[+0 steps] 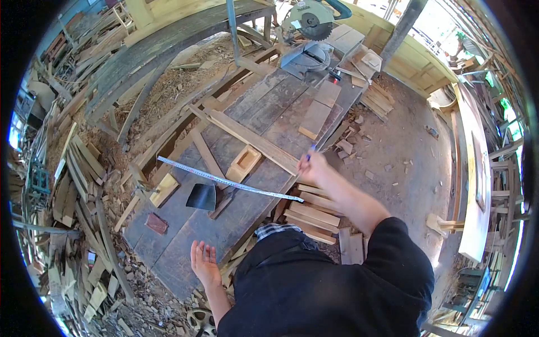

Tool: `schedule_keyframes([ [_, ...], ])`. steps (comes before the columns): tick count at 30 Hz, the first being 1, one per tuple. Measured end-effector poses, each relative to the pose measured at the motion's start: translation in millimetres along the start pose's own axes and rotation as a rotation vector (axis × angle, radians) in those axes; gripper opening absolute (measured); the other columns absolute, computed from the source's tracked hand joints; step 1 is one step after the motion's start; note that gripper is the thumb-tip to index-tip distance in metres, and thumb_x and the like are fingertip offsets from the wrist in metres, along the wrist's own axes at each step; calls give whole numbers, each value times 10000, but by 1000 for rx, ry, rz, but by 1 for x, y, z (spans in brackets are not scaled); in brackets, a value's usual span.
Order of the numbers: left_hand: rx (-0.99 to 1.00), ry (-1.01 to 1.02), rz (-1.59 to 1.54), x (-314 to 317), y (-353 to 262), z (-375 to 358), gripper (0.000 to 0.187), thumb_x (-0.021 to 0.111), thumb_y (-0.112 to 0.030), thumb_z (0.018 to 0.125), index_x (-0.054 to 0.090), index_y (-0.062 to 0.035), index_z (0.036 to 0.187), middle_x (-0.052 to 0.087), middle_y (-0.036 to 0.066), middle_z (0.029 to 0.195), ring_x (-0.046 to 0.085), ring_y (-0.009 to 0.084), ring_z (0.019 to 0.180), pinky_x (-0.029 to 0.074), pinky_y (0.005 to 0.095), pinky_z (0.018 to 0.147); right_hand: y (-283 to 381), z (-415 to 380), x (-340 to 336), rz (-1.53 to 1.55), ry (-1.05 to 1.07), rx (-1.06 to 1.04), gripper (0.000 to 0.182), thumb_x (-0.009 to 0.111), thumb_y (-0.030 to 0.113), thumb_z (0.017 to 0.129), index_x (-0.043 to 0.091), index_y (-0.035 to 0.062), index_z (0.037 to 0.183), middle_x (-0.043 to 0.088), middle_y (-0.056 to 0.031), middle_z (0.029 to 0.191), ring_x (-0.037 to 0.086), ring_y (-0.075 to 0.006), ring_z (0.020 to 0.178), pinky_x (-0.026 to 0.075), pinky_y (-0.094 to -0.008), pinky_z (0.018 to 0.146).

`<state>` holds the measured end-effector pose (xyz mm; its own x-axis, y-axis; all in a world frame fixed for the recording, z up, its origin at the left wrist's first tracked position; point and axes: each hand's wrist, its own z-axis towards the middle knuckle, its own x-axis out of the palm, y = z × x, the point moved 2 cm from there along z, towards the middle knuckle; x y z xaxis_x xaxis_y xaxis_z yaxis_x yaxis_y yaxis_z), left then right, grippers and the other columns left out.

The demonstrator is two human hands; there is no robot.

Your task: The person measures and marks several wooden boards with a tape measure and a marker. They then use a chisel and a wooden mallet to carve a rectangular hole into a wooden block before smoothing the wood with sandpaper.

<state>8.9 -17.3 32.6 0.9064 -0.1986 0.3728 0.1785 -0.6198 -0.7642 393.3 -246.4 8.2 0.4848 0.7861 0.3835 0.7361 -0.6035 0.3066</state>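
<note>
My right hand (312,167) is closed around a small blue pen (312,148), held past the near end of a long board (252,139) on the workbench. My left hand (206,264) hovers by the bench's near edge, fingers apart and nothing in it. A white measuring tape strip (230,182) lies stretched across the bench between the hands. Under its middle are a wooden block with a rectangular recess (244,162) and a thin wood strip (206,153). Nearer my left hand lie a black scoop-like piece (201,196) and a reddish-brown block (156,223).
A miter saw (310,33) stands at the bench's far end. Planks (320,112) lie on the right side of the bench (174,253). Cut timber (314,213) is stacked below the near edge. Scrap wood (84,196) piles up on the left, and offcuts litter the floor.
</note>
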Motion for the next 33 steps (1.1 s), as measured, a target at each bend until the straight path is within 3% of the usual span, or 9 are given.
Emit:
schedule_keyframes([
  [2, -18, -10, 4, -1, -1, 2, 431, 573, -180, 972, 473, -57, 1373, 570, 90, 1201, 576, 180, 981, 519, 349, 901, 74, 31, 22, 46, 190, -75, 432, 404, 457, 1010, 398, 132, 725, 307, -16, 456, 347, -167, 367, 418, -363, 459],
  [5, -11, 31, 7, 10, -8, 2, 429, 567, -181, 975, 471, -52, 1373, 578, 81, 1173, 580, 176, 969, 524, 348, 889, 210, 45, 82, 57, 304, -441, 390, 426, 468, 999, 500, 94, 918, 605, -101, 694, 576, -207, 528, 535, -399, 566],
  [6, -11, 17, 6, 12, -8, 1, 429, 567, -181, 975, 471, -52, 1373, 578, 81, 1173, 580, 176, 969, 524, 348, 889, 242, 44, 92, -145, 339, -652, 385, 436, 441, 1000, 504, 70, 924, 616, -123, 730, 567, -184, 532, 538, -374, 558],
  [8, -3, 77, 26, 19, -11, 2, 418, 560, -170, 978, 475, -45, 1367, 587, 77, 1150, 583, 172, 953, 527, 349, 885, 264, 33, 112, -207, 282, -681, 344, 434, 390, 1002, 497, 66, 905, 625, -121, 753, 552, -168, 518, 522, -350, 511],
  [17, -54, 11, -22, -2, 12, -10, 384, 568, -179, 975, 519, -64, 1339, 606, 51, 1118, 600, 166, 942, 535, 342, 881, 33, 43, 60, -802, 199, -746, 142, 546, 193, 926, 627, 101, 996, 613, -57, 733, 563, -130, 582, 471, -292, 503],
  [19, -64, -22, -27, -9, 16, -14, 379, 567, -176, 976, 522, -65, 1336, 604, 48, 1116, 599, 166, 940, 535, 343, 879, -16, 64, 36, -1071, 258, -991, 206, 536, 190, 935, 646, 67, 1057, 638, -70, 745, 593, -143, 608, 468, -301, 556],
  [24, -45, -92, -56, -10, 14, -20, 343, 552, -147, 979, 536, -43, 1305, 619, 67, 1094, 613, 164, 919, 549, 337, 850, -109, 3, 14, -1291, 556, -1121, 183, 528, 142, 947, 640, 43, 1052, 606, -136, 680, 620, -239, 619, 466, -357, 600],
  [31, -56, -40, -76, -9, 18, -16, 327, 557, -149, 978, 548, -42, 1287, 627, 73, 1091, 624, 150, 915, 554, 318, 839, -161, -24, 2, -1552, 877, -973, 163, 538, 120, 939, 638, 56, 1050, 608, -169, 710, 632, -295, 641, 471, -392, 603],
  [33, -56, -36, -69, -11, 19, -17, 320, 555, -150, 979, 553, -37, 1279, 634, 67, 1072, 631, 137, 894, 563, 306, 816, -169, -29, 7, -1629, 965, -1079, 182, 555, 98, 908, 631, 71, 1071, 621, -161, 853, 620, -335, 775, 483, -417, 694],
])
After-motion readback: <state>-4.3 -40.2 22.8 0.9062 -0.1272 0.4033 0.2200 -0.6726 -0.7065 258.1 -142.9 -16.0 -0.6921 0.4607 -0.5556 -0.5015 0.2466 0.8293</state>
